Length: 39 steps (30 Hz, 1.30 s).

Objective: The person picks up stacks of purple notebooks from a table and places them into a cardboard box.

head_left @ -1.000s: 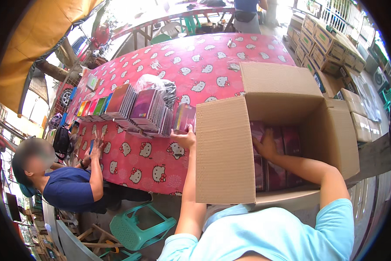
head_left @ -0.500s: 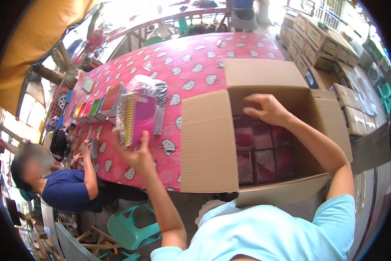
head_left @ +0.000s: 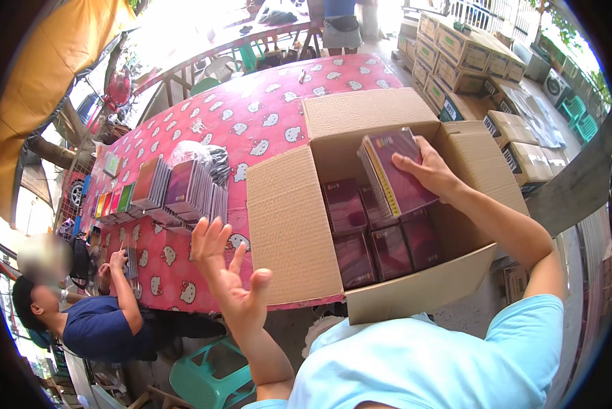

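I see my right hand point(head_left: 425, 172) at about one o'clock from the middle of the view, clamped on a small stack of maroon booklets point(head_left: 396, 174), fingers spread over the top cover and the thumb on the near edge. The stack is tilted, its yellow-striped spines facing nine o'clock, and it sits above the open cardboard box point(head_left: 289, 232), over the far half of the interior. Inside the box, more maroon booklets point(head_left: 381, 249) lie flat in rows, covering the bottom from its middle toward six o'clock.

My left hand point(head_left: 227, 276) is at about seven o'clock from the box, raised in the air with the palm up and all fingers spread apart; it holds nothing and touches nothing. It hovers just in front of the box's left flap and the near edge of the tabletop point(head_left: 251, 116), which is covered in a pink cloth with white cat faces.

On that tabletop, at nine o'clock from the box, stand rows of upright booklets point(head_left: 180, 191), some in clear wrap.

At eight o'clock, low in the view, a person in a dark blue shirt point(head_left: 98, 327) rests a hand on the tabletop edge. At one o'clock, stacked brown cartons point(head_left: 469, 65) fill the floor.
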### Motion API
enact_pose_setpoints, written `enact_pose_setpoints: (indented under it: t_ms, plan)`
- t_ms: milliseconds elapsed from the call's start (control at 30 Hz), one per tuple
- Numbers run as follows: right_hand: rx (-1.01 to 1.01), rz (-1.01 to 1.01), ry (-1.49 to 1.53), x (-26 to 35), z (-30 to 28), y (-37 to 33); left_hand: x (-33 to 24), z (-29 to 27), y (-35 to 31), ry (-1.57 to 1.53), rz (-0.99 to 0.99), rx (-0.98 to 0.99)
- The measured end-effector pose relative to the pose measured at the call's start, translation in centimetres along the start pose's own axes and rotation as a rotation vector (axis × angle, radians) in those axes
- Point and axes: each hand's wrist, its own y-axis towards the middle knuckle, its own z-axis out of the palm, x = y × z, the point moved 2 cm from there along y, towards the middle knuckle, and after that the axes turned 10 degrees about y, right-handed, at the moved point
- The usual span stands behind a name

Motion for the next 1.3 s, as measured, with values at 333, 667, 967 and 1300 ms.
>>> enact_pose_setpoints:
  t_ms: [333,667,967,1300]
  plan:
    - [-0.244,0.025,-0.776,-22.8,1.4,3.6,3.8,1.0,0.2,-0.078,-0.056,-0.051]
    - [0.393,-0.312,-1.235,-17.0,6.1,0.7,18.8,-5.9,3.8,-0.394,-0.476,-0.627]
    - [0.372,-0.363,-1.331,-17.4,5.6,1.1,32.0,-5.7,16.5,-0.070,-0.858,-0.738]
    - [0.574,-0.343,-1.373,-11.4,5.4,1.0,20.0,-0.9,8.6,0.535,0.055,-0.758]
